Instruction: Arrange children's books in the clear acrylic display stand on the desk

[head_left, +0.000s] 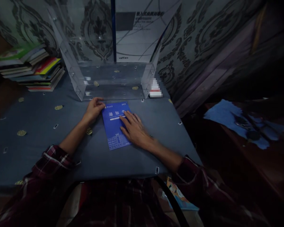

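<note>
A blue booklet (112, 130) with white Chinese lettering and "2022" on its cover lies closed on the dark grey tablecloth. At its upper left corner is my left hand (93, 111), fingers bent and the fingertips pinching the edge. My right hand (134, 130) rests flat across the booklet's right side, fingers stretched out, covering part of the cover. Just beyond the booklet stands a clear acrylic rack (75, 80) with low shelves. A white-covered book (137, 41) with blue edges stands upright in the rack's right part.
A stack of books (38, 67) sits at the table's far left. Beside the rack is a small pixelated white item (155, 90). Right of the table, blue cloth (224, 115) with dark objects lies on a reddish surface. Patterned wallpaper (191, 19) rises behind.
</note>
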Demonstrator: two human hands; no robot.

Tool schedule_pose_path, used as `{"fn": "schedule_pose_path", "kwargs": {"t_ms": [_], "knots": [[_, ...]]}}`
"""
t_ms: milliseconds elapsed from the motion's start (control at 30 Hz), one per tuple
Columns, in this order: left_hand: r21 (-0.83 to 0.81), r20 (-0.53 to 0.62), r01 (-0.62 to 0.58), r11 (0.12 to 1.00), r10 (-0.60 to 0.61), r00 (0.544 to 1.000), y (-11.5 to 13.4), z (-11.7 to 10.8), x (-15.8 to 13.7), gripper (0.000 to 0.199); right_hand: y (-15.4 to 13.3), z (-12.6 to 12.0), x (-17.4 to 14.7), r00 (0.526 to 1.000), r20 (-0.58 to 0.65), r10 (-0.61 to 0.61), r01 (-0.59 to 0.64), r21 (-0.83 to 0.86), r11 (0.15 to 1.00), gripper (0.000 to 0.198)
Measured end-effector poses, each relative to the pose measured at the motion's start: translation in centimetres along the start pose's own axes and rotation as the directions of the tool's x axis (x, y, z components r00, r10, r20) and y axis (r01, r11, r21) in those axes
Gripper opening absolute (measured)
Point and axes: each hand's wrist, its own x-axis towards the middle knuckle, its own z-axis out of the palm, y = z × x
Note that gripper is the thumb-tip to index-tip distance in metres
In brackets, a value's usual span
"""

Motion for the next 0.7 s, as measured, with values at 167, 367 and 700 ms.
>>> {"fn": "schedule_pose_path", "kwargs": {"t_ms": [167, 367, 700], "knots": [[-0.310, 0.169, 0.212, 0.927, -0.166, 0.972, 0.3, 0.7, -2.1, 0.045, 0.2, 0.0, 0.0, 0.999, 0.007, 0.044, -0.044, 0.075, 0.996, 0.053], [-0.371, 0.398, 0.361, 0.856, -0.205, 0.894, 1.3, 1.1, -4.1, 0.030, 1.6, 0.2, -0.4, 0.985, -0.093, 0.142, -0.110, 0.290, 0.951, 0.058], [-0.473, 0.335, 0.378, 0.796, -0.235, 0.913, 1.8, 1.2, -4.3, 0.030, 4.2, -1.6, 0.5, 0.916, 0.143, 0.375, -0.266, 0.915, 0.302, 0.038]]}}
